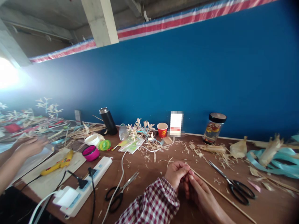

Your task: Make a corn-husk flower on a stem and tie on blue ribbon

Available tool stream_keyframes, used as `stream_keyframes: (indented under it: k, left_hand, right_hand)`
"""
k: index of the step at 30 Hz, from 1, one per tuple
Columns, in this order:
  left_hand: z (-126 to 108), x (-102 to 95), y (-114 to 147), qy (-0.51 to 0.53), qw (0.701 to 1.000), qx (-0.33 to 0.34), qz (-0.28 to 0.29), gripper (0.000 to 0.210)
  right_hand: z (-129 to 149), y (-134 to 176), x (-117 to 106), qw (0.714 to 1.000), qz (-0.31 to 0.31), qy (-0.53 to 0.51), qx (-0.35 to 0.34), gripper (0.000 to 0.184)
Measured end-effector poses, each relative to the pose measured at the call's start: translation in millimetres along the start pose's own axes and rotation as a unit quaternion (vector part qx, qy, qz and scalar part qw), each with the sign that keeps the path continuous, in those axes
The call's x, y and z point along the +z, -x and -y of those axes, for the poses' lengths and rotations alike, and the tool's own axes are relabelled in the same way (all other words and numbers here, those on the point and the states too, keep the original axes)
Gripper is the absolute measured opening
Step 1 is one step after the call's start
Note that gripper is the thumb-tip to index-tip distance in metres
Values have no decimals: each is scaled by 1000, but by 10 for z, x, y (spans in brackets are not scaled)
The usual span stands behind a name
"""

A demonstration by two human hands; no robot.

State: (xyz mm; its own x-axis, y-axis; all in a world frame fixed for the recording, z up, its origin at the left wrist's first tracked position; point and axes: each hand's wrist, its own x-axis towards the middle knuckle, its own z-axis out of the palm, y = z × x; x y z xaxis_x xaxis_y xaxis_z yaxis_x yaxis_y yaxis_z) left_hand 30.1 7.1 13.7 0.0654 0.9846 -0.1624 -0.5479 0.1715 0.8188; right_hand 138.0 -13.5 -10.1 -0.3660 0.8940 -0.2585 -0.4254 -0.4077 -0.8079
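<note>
My left hand (pixel 177 175), in a checked sleeve, pinches the tip of a thin pale stick (pixel 217 188). Thumb and fingers of my right hand (pixel 198 186) close on the same end, touching the left. From there the stick slants down across the brown table to the lower right. Exactly what lies between the fingertips is hidden. Black-handled scissors (pixel 238 188) rest to the right of the stick. A second pair of scissors (pixel 120 194) lies left of my sleeve, with a white cable across it.
A power strip (pixel 87 186) with plugs and cables occupies the left front, near a yellow glue gun (pixel 57 163). Pale shavings, a red paper cup (pixel 162 130), a lidded jar (pixel 213 129) and blue ribbon (pixel 277 161) stand or lie behind. Another person's hands (pixel 30 147) are far left.
</note>
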Motion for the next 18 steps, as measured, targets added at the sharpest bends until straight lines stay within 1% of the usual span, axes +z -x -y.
stream_keyframes:
  k: [4, 9, 13, 18]
  left_hand:
    - [30, 0, -1, -7, 1000, 7, 8, 32]
    - [22, 32, 31, -21, 1000, 9, 3, 33]
    - [17, 43, 39, -13, 1000, 8, 1, 32]
    - [28, 39, 26, -16, 1000, 10, -1, 31]
  right_hand:
    - [31, 57, 33, 1000, 5, 14, -8, 31]
    - [-2, 47, -29, 999, 27, 32, -17, 28]
    - [-26, 45, -48, 999, 19, 31, -12, 29]
    - [18, 94, 13, 999, 19, 23, -23, 29]
